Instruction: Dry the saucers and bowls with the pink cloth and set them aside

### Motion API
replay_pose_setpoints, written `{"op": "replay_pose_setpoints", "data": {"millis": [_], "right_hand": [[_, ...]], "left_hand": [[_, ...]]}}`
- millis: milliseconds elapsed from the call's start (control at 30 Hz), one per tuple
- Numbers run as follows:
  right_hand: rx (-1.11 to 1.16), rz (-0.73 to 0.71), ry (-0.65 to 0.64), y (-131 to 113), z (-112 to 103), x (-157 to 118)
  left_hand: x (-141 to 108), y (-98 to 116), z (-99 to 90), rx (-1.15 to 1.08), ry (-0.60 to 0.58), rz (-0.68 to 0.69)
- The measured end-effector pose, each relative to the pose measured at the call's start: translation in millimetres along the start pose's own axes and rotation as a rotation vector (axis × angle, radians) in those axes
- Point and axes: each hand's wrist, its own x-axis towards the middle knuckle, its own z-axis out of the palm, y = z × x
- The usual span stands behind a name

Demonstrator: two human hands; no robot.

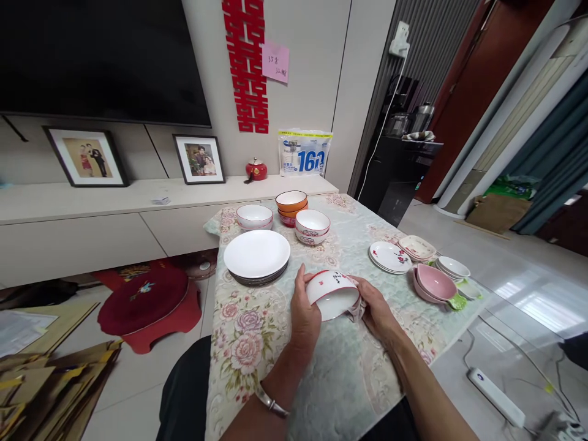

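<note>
A white bowl (334,288) with a red rim and small red and black markings is tilted on its side above the table, its opening facing me. My left hand (305,311) grips its left side, thumb up along the wall. My right hand (374,306) holds the right side, with a crumpled pale cloth (356,310) pressed between fingers and rim. Beyond the left hand stands a stack of plates (257,254), a plain white one on top. Behind the bowl are two stacked white bowls (312,223) with red rims.
Orange bowls (291,202) and more white bowls (254,215) stand at the back of the flowered tablecloth (248,343). On the right are flowered plates (390,256), pink leaf-shaped dishes (436,283) and small white dishes (452,267) near the edge. A red stool (149,303) is at left.
</note>
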Motion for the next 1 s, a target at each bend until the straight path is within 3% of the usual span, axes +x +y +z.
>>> {"op": "replay_pose_setpoints", "data": {"millis": [100,233,333,433,600,767,900,1000], "right_hand": [[-0.120,-0.039,-0.040,-4,-2,-7],[-0.530,-0.117,0.140,-13,-3,-2],[-0.810,-0.347,0.245,-18,-1,3],[-1.029,-0.550,0.246,-25,2,3],[-1.239,-0.650,0.155,-42,15,-4],[-1.198,-0.616,-0.059,-70,30,-16],[-1.150,-0.637,-0.222,-93,57,-27],[-1.253,-0.596,-0.234,-96,79,-29]], "left_hand": [[0,-2,1.5,-0.048,0.014,-0.057],[-1,-4,4.7,-0.074,0.004,-0.099],[-2,-5,6.3,-0.066,-0.025,-0.114],[-2,-3,7.2,-0.116,-0.084,-0.119],[0,2,4.8,-0.120,-0.113,-0.069],[-2,2,0.8,-0.049,-0.074,0.017],[-7,5,4.7,0.018,-0.061,0.012],[-9,8,8.4,0.018,-0.038,-0.061]]}}
